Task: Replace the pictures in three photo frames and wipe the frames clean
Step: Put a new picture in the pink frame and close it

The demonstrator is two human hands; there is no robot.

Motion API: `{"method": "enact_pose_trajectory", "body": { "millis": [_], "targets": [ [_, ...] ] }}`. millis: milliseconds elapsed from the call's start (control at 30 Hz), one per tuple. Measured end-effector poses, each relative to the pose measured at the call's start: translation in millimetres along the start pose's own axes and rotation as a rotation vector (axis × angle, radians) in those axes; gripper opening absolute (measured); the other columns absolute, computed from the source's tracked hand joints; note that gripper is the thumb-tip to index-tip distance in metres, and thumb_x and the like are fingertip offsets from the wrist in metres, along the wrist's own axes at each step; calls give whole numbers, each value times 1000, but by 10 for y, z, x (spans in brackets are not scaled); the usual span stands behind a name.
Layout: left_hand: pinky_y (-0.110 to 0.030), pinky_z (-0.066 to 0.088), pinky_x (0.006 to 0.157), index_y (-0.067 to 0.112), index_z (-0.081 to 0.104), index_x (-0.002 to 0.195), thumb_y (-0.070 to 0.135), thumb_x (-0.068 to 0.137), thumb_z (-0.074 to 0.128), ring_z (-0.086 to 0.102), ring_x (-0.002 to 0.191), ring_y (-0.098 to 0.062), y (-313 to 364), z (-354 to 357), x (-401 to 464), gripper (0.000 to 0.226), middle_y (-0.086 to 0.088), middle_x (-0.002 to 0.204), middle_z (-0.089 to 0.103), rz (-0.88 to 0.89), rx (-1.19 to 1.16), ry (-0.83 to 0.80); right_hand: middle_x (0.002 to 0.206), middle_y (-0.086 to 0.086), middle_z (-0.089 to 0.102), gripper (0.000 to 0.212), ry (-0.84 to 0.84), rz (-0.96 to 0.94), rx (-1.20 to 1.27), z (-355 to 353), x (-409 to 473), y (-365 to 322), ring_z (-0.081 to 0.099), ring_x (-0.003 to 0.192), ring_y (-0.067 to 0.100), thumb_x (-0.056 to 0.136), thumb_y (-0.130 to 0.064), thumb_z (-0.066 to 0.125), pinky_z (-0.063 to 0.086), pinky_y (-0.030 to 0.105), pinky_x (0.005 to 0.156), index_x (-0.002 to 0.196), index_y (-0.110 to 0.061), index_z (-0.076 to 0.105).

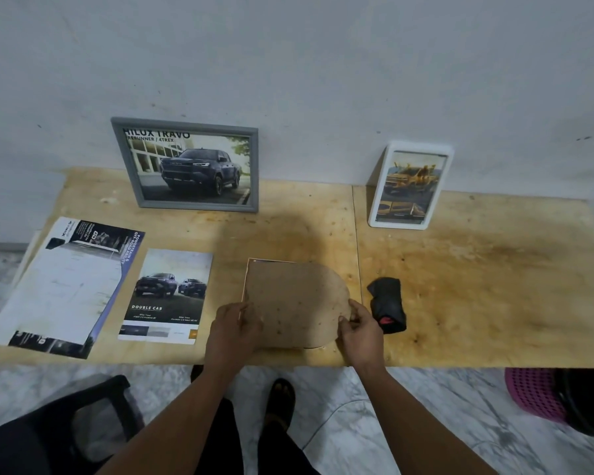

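Note:
A photo frame [294,298] lies face down near the table's front edge, its brown backing board up. My left hand [235,325] rests on its near left corner with curled fingers. My right hand [359,325] pinches the board's right edge. A grey frame [186,164] with a blue truck picture leans on the wall at the back left. A white frame [408,185] with a yellow truck picture leans at the back right. A black cloth [388,303] lies bunched just right of my right hand. Two loose truck prints lie at the left, a small one [167,296] and a large one [66,286].
The plywood table [477,286] stands against a pale wall. A dark chair [93,423] is on the floor at the lower left, a pink basket [535,392] under the table's right end. My foot in a sandal [280,402] shows below the table edge.

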State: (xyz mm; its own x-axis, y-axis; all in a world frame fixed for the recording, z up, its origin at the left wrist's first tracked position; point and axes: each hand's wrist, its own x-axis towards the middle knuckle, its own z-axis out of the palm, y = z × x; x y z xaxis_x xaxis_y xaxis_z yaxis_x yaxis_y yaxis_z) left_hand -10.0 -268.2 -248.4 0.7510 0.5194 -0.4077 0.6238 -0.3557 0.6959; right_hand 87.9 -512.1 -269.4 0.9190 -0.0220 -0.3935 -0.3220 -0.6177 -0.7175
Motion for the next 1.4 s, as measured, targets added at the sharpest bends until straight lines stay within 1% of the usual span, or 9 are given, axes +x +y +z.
{"method": "enact_pose_trajectory", "body": {
  "millis": [67,200,367,467,667,767,933,1067,1400],
  "targets": [
    [-33,48,94,20,61,136,32,92,72,61,116,-21,-25,-11,23,47,-2,139,57,4,12,-7,93,-13,68,48,12,-18,-13,35,-15,-7,63,80,3,97,-18,65,58,34,84,144,-17,56],
    [-32,46,98,20,55,145,28,91,72,59,121,-20,-37,-51,105,57,-2,141,58,-32,50,-80,126,7,56,50,49,-34,-130,98,-12,23,60,98,17,93,-23,71,50,30,93,141,-14,60],
    [-34,48,99,21,53,146,26,90,70,59,119,-21,-61,-65,187,59,-4,141,56,-28,82,-111,129,5,44,56,5,-22,-294,125,8,73,58,112,25,87,-33,74,51,33,91,140,-22,59],
    [-44,50,102,19,53,145,41,87,63,54,127,-31,-77,-80,251,63,-7,147,50,59,285,-137,137,4,40,64,-5,-43,-400,104,21,9,49,124,28,85,-41,71,51,38,93,144,-27,50],
    [-52,35,116,23,30,159,54,90,63,11,157,-34,15,-21,513,83,-8,172,1,302,675,-296,166,4,15,68,-133,-224,-693,198,87,-143,22,149,29,97,-53,51,38,57,109,157,-35,26],
    [-50,24,123,27,10,164,72,82,66,-3,159,-30,30,13,678,109,-10,170,-20,300,720,-371,166,6,15,69,-159,-228,-763,213,178,-180,23,147,32,98,-59,47,38,54,109,159,-38,20],
    [-45,8,127,26,-5,164,78,68,75,-7,159,-30,41,9,760,135,-14,166,-31,315,732,-438,158,6,25,72,-159,-239,-805,180,277,-145,31,139,32,96,-68,45,41,50,106,158,-39,22],
    [-53,29,121,37,-16,161,81,57,80,5,157,-43,-4,-40,728,148,-8,162,-41,279,690,-457,156,5,26,73,-173,-233,-734,181,289,-113,36,136,33,95,-67,49,45,48,104,158,-40,24],
    [-52,38,116,35,-8,163,74,66,80,20,154,-41,93,-90,735,136,-4,167,-31,288,737,-436,152,7,28,76,-205,-268,-690,123,385,-91,51,129,33,93,-67,54,56,44,92,158,-39,25]
  ]
}}
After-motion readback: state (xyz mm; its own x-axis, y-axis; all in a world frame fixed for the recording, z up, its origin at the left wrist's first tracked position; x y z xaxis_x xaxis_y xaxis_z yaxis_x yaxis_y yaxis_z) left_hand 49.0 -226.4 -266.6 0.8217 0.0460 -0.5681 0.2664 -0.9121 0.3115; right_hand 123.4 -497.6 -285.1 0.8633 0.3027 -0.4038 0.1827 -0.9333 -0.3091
